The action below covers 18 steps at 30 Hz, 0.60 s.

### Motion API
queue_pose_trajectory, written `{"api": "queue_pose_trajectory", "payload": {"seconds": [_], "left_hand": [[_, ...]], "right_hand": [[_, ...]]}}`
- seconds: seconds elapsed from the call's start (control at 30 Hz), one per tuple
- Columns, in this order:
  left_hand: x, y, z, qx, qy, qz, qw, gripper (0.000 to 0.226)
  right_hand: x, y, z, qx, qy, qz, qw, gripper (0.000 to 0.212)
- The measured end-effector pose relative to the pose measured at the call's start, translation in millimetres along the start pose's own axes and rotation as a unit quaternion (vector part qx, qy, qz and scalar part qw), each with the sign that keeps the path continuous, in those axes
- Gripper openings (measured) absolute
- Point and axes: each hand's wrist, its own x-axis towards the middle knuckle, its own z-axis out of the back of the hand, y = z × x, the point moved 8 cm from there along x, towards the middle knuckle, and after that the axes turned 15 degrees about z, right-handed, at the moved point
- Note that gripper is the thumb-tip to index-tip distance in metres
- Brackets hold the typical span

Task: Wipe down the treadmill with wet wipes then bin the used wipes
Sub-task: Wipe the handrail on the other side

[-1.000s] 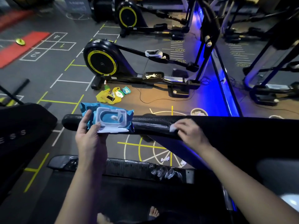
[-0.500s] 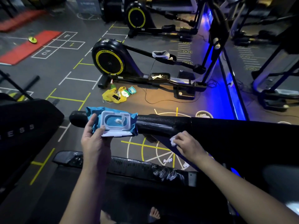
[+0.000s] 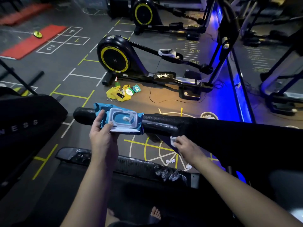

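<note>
The treadmill's black handrail (image 3: 165,124) runs across the middle of the view. My left hand (image 3: 102,136) holds a blue pack of wet wipes (image 3: 120,119) against the rail, its white lid flipped open with a wipe poking out. My right hand (image 3: 186,149) pinches a small crumpled white wipe (image 3: 173,140) against the underside of the rail where it meets the wider black side panel (image 3: 246,138). A round bin (image 3: 209,115) with white wipes in it stands on the floor beyond the rail. Used white wipes (image 3: 170,161) lie on the floor below.
The treadmill's front cover (image 3: 131,164) lies below my arms. A black and yellow elliptical trainer (image 3: 114,58) stands ahead, with a yellow bag and small packets (image 3: 119,95) beside it. Another treadmill (image 3: 24,128) is at left. My bare feet (image 3: 155,213) show at the bottom.
My right hand slid the wipe from the top of the handrail down to its lower edge. The left hand kept holding the pack in place.
</note>
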Motion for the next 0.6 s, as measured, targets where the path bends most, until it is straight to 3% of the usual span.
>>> {"api": "queue_pose_trajectory", "payload": {"seconds": [0.07, 0.13, 0.27, 0.33, 0.47, 0.53, 0.6], "left_hand": [[2, -7, -6, -0.006, -0.005, -0.004, 1.000, 0.053], [4, -14, -12, -0.013, -0.005, -0.004, 1.000, 0.054], [12, -28, -33, -0.033, -0.009, 0.004, 0.999, 0.058], [15, -26, -42, -0.046, -0.012, 0.019, 0.999, 0.061], [15, 0, -39, -0.065, -0.011, 0.058, 0.996, 0.065], [12, 18, -28, -0.053, -0.014, 0.076, 0.996, 0.065], [9, 31, -17, -0.033, -0.024, 0.085, 0.996, 0.063]], "right_hand": [[4, 3, 6, 0.041, -0.020, -0.016, 0.999, 0.028], [13, 1, 24, 0.087, -0.095, -0.041, 0.991, 0.031], [17, -41, 69, 0.085, -0.246, -0.222, 0.940, 0.048], [11, -53, 76, 0.025, -0.252, -0.262, 0.931, 0.048], [2, -34, 49, -0.054, -0.238, -0.251, 0.937, 0.036], [5, -16, 21, -0.003, -0.221, -0.266, 0.938, 0.035], [11, -7, -18, 0.116, -0.157, -0.309, 0.931, 0.026]]}}
